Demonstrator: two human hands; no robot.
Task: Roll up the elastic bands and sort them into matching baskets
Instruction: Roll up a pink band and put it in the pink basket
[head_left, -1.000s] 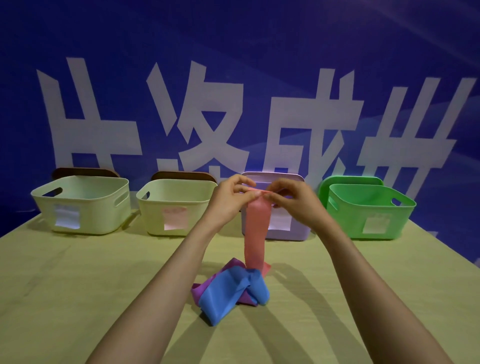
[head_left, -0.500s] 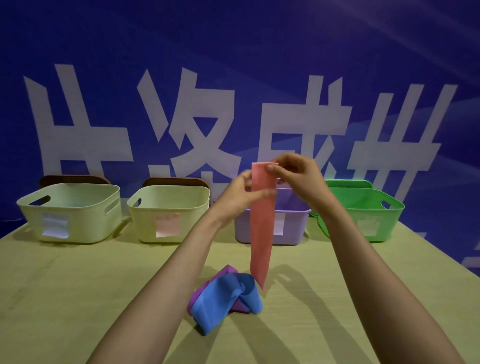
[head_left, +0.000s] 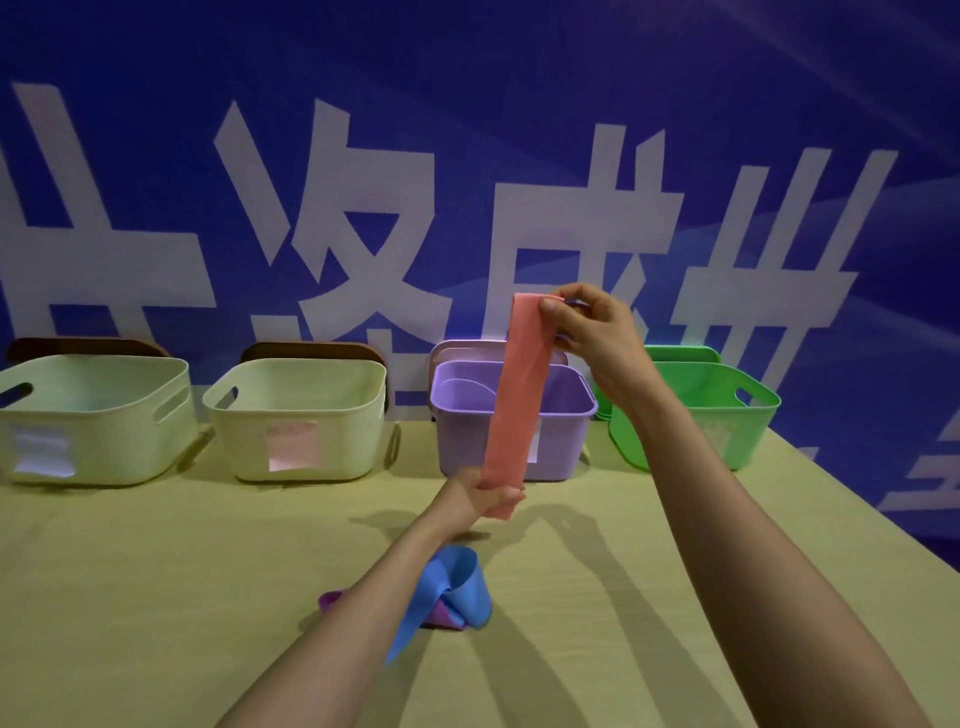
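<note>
Pose: right hand (head_left: 592, 327) is held high, top of pink band (head_left: 519, 395) pinched by fingers (head_left: 553, 312) | left hand (head_left: 480, 493) is held low, bottom end gripped | band is kept straight.

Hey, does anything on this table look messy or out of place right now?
Only the blue band and purple band: they lie crumpled together in a heap on the table, unrolled, partly under the left arm. Nothing looks spilled or damaged.

Pink band (head_left: 519, 395) stretched flat, nearly upright, before purple basket (head_left: 560, 441); blue band (head_left: 460, 592) crumpled over purple band (head_left: 331, 603)
</note>
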